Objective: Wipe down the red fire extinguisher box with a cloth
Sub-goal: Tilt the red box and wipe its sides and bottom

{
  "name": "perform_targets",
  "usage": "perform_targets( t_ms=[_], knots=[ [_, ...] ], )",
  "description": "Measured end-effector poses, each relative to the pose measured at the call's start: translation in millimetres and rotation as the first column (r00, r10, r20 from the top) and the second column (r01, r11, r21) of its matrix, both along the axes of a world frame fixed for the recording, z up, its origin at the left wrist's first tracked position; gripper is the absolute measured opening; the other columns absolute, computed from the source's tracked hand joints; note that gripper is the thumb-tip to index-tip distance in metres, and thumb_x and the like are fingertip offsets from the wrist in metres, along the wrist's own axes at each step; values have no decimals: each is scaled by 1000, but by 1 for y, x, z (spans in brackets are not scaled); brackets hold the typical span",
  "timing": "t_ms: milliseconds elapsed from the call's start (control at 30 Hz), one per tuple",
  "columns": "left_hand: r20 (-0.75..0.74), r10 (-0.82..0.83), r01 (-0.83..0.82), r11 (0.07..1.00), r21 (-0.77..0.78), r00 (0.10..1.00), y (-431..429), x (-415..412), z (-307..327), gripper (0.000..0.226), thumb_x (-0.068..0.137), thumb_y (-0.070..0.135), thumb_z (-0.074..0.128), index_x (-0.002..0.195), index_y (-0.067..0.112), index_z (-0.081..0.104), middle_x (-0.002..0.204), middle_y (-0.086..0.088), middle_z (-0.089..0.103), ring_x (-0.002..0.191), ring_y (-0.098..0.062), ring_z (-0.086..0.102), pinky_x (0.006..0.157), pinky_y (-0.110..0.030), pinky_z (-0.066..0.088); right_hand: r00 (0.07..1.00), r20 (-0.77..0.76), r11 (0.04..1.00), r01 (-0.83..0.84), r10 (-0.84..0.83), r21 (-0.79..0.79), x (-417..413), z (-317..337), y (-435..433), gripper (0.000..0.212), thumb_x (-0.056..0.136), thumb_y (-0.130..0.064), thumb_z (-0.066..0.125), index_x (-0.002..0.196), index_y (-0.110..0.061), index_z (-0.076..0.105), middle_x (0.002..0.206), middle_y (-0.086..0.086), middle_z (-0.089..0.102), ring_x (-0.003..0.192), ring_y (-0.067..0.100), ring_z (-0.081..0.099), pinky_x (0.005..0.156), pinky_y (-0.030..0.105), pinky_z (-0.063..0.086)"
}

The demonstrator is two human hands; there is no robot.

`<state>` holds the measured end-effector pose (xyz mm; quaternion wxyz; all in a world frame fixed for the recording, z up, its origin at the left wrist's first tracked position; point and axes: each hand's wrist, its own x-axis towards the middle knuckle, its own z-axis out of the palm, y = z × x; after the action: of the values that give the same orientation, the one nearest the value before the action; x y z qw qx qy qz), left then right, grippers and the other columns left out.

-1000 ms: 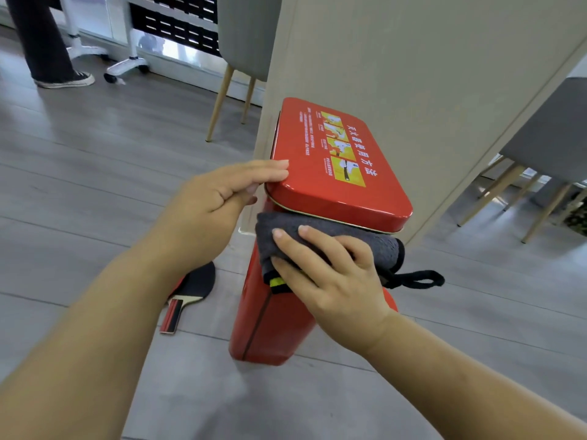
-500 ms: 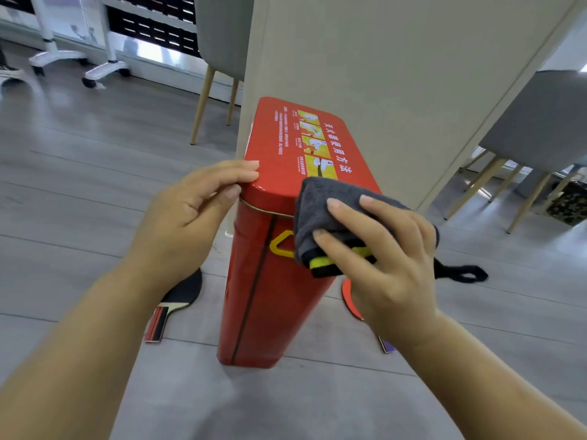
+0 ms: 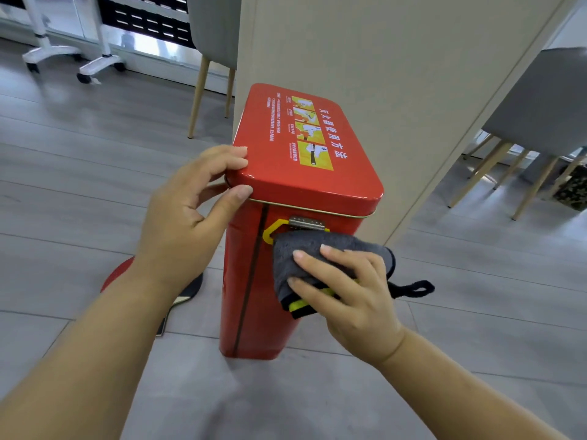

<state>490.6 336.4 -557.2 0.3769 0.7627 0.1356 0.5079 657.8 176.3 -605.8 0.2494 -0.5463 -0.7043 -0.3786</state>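
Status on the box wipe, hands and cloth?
Left hand grips lid corner of fire extinguisher box. Right hand holds grey cloth against its front, under the latch. Nothing blocking.

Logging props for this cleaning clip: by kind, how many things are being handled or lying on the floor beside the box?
Red fire extinguisher box: 1
Grey cloth: 1
Table tennis paddle: 1
Total: 3

The left hand (image 3: 187,214) grips the lid corner of the red fire extinguisher box (image 3: 254,281); the right hand (image 3: 352,296) presses a grey cloth (image 3: 317,249) on its front.
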Motion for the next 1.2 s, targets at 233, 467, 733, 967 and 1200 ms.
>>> perform_targets(
  t_ms=[233, 467, 733, 967, 1200],
  knots=[
    [26, 35, -33, 998, -49, 999, -3, 1, -8, 29, 88, 34, 57, 116, 42, 53, 139, 14, 46, 124, -14, 52, 90, -20, 50, 998, -46, 997, 35, -32, 74, -28, 13, 12, 23, 95, -14, 51, 106, -23, 70, 128, -5, 58, 109, 27, 52, 79, 43, 42],
    [16, -18, 19, 994, -103, 1000, 0, 1, -8, 26, 89, 33, 57, 115, 39, 55, 138, 12, 48, 122, -17, 54, 93, -38, 52, 996, -11, 993, 90, -90, 81, -41, -16, 38, 17, 91, -20, 62, 102, -26, 74, 125, -11, 62, 108, 22, 48, 79, 40, 39],
    [-47, -67, 61, 990, -124, 997, -1, -2, -16, 50, 86, 30, 61, 131, 39, 42, 145, 21, 35, 127, -11, 49, 98, -34, 49, 986, 165, 978, 46, -12, -202, -39, -81, 41, 24, 92, -17, 52, 104, -23, 72, 126, -9, 63, 105, 23, 48, 79, 39, 34],
    [-23, -114, 105, 967, -233, 993, -4, -5, -11, 61, 85, 14, 64, 136, 38, 39, 134, 13, 51, 125, -2, 50, 101, -29, 47, 993, 112, 979, 45, -23, -198, -55, -44, 34, 30, 97, -16, 43, 107, -23, 70, 127, -6, 62, 110, 27, 48, 79, 39, 31],
    [-65, -94, 67, 940, -336, 993, 2, -3, -10, 69, 78, 17, 70, 140, 25, 40, 128, 6, 60, 117, 0, 56, 98, -22, 47, 988, 148, 998, 43, -35, -54, -49, -53, 49, 17, 90, -20, 62, 103, -25, 72, 124, -9, 64, 112, 23, 49, 81, 36, 33]
  ],
)
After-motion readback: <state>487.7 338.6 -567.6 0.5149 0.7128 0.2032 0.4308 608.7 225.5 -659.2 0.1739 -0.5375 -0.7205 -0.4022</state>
